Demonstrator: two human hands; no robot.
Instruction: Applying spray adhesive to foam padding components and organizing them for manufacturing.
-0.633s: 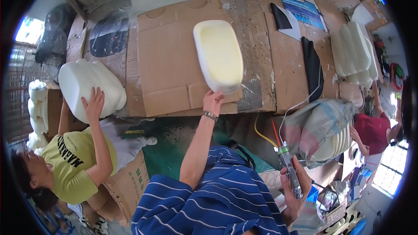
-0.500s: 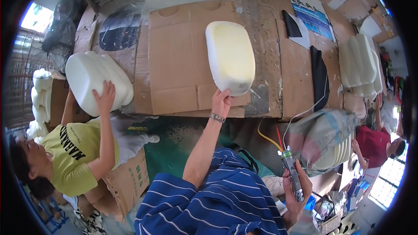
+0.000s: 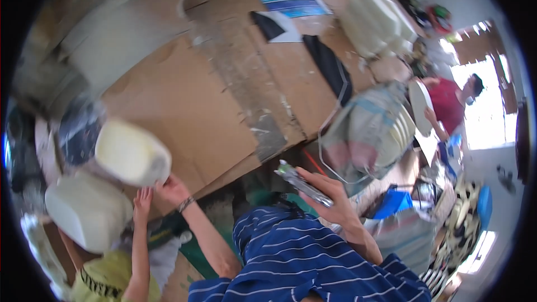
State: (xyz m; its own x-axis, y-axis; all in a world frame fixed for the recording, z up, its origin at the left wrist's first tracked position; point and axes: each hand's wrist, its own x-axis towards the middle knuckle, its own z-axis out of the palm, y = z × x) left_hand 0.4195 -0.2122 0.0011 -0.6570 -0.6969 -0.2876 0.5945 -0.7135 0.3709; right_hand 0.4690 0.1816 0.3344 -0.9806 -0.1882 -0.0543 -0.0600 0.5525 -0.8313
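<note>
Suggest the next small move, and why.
Probably ease the cream slab with the left hand toward the nearby pale stack, clear of the co-worker's hand: those two hands are close together, and the right hand holds a tool, so cannot easily help.

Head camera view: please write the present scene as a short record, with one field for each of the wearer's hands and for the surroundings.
Left hand: grips the near end of a pale foam piece
Right hand: holds a slim grey tool
Table: cardboard sheet, black material
Left co-worker: yellow-green shirt, beside a large pale foam block
Right co-worker: red shirt, holding a pale rounded piece
</note>
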